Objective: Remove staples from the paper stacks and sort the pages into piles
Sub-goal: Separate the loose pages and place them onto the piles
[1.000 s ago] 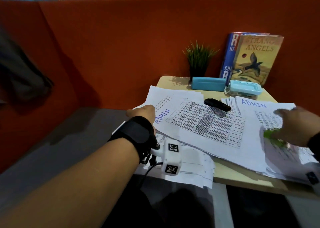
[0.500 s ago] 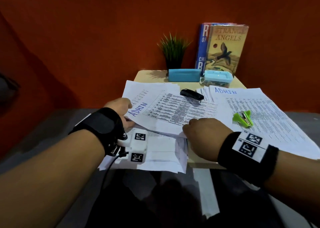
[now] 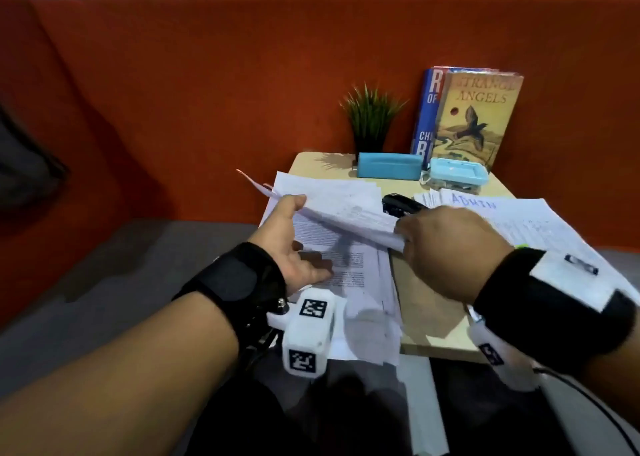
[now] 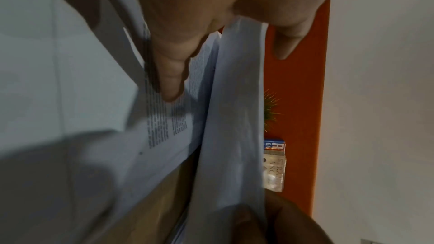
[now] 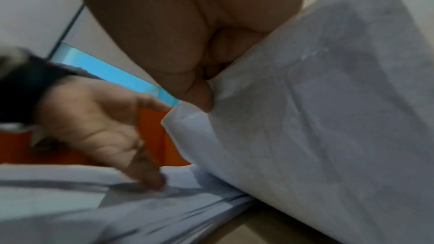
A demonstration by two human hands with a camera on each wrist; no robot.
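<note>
A stapled stack of printed pages (image 3: 346,209) is lifted off the left pile (image 3: 349,282) and tilts up. My right hand (image 3: 403,239) pinches its near corner; in the right wrist view the fingers (image 5: 199,90) curl on the white sheet (image 5: 305,127). My left hand (image 3: 298,247) lies spread under the raised pages. Its thumb (image 4: 286,44) touches their edge and a finger (image 4: 171,84) presses the printed page below. A pile marked ADMIN (image 3: 519,220) lies to the right. A black stapler (image 3: 401,202) sits between the piles.
The small wooden table (image 3: 426,303) stands against an orange partition (image 3: 242,92). At its back are a potted plant (image 3: 372,119), two upright books (image 3: 478,119) and two blue boxes (image 3: 388,166) (image 3: 457,175). A sliver of a green tool (image 3: 521,246) shows behind my right wrist.
My right hand came over from the right pile, took the near corner of the left stack's top pages and raised them. My left hand opened beneath them.
</note>
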